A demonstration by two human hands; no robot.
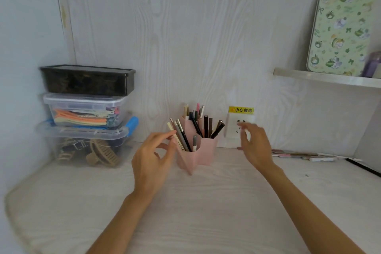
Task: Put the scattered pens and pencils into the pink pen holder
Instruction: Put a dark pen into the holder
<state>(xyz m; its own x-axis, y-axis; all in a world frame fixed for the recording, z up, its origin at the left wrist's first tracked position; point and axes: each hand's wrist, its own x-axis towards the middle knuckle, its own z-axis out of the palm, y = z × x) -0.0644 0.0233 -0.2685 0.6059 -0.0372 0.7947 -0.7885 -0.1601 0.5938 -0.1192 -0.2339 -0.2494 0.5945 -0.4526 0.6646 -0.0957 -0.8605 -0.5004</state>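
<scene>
The pink pen holder stands on the desk near the back wall, with several pens and pencils sticking up out of its compartments. My left hand is just left of it, fingers spread, fingertips touching a cream pencil that leans out of the holder's left compartment. To the right of the holder hovers my right hand, blurred, fingers apart, with nothing visible in it. Several loose pens and pencils lie in a row on the desk at the right, by the wall.
Three stacked storage boxes stand at the back left. A wall socket with a yellow warning label sits behind the holder. A shelf at upper right carries a green patterned board. A black strip lies at the desk's right edge.
</scene>
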